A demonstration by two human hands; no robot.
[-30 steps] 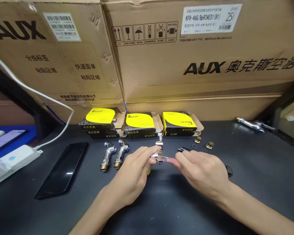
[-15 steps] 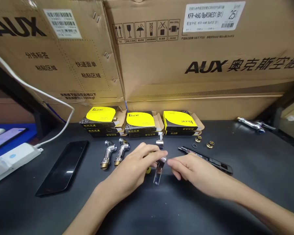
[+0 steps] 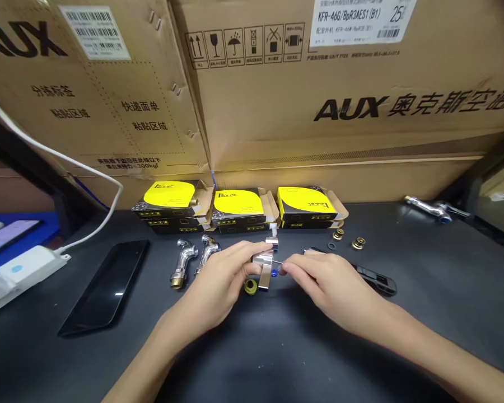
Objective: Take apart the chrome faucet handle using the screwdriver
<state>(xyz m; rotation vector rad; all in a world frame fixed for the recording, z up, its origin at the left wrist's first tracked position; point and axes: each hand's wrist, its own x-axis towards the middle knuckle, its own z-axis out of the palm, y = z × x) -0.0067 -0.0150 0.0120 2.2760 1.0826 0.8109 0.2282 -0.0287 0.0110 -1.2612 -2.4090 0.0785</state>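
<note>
Starting at the table's [image 3: 277,358] left edge: a white power strip [image 3: 21,271] with its cable, then a dark phone [image 3: 105,285] lying flat, long axis running toward the near edge. Next, two chrome elbow fittings [image 3: 180,263] sit side by side, brass ends toward the person. Mid-table, the left hand [image 3: 218,280] pinches a chrome faucet body [image 3: 264,267] between thumb and fingertips, just above the surface, its flat handle hanging down and a yellow-ringed end [image 3: 251,286] showing below. The right hand [image 3: 323,280] meets it from the right, fingertips pinched on a small blue-tipped part [image 3: 278,270] at the body's side; both hands are equally close. Behind, three yellow-topped boxes [image 3: 237,202] line the far edge, flaps ajar, contents mostly hidden. Rightward lie brass rings [image 3: 358,243], a black tool [image 3: 372,277], and another faucet [image 3: 428,206] by the far right corner
</note>
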